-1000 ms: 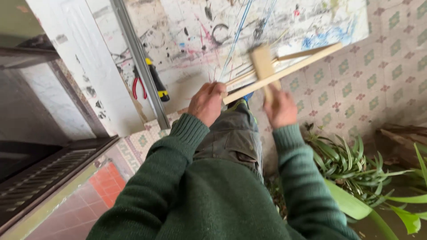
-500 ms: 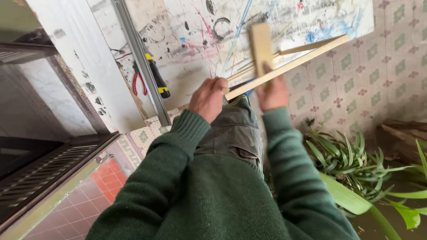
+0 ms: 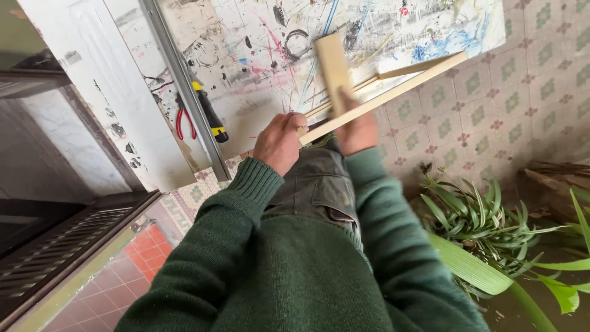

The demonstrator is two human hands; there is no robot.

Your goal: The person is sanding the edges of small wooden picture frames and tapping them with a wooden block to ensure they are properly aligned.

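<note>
Left hand (image 3: 279, 141) clamps the long wooden strip (image 3: 393, 92) near the paint-spattered board (image 3: 258, 55); right hand (image 3: 356, 130) grips a short wooden block (image 3: 332, 67) above it.

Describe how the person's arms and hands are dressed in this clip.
Both arms wear a dark green knitted sweater with long sleeves ending in ribbed cuffs at the wrists. The left hand and right hand are bare: no gloves, and no rings or watch can be seen. The right side is motion-blurred.

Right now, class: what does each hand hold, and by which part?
The left hand grips the long wooden strip at its near end. The right hand holds the short wooden block by its lower end.
</note>
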